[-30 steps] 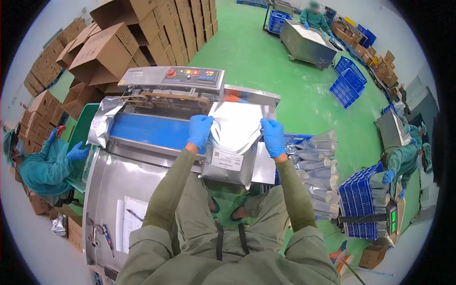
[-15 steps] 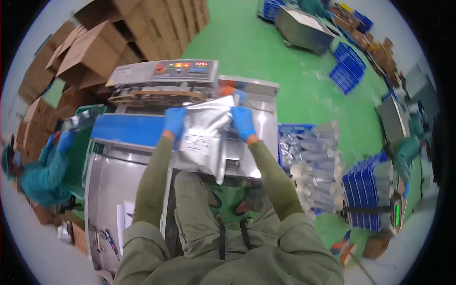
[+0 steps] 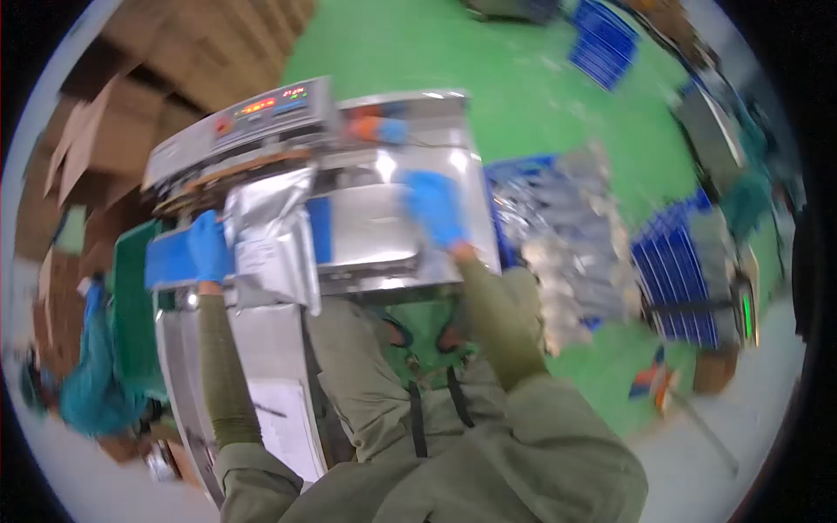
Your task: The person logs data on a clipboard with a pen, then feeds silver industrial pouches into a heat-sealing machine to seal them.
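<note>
A shiny silver foil bag (image 3: 264, 240) with a printed label stands against the front of a sealing machine (image 3: 244, 131), its top edge at the machine's band. My left hand (image 3: 207, 248), in a blue glove, pinches the bag at its left edge. Over the steel plate (image 3: 375, 222) right of the bag is my gloved right hand (image 3: 434, 209), apart from the bag and smeared by motion, so its fingers cannot be read. Below the machine runs a blue belt (image 3: 166, 261), partly covered by the bag and my left hand.
Several filled silver bags (image 3: 575, 235) lie in a blue crate on my right. Farther right stands another blue crate (image 3: 676, 270) beside a scale display (image 3: 747, 315). Paper (image 3: 283, 427) rests on the steel table. A co-worker (image 3: 100, 383) is beside a green bin (image 3: 135, 314) at left.
My right hand has let go of the foil bag and moved right, away from it. The bag and my left hand sit farther left in view, as the camera has turned too.
</note>
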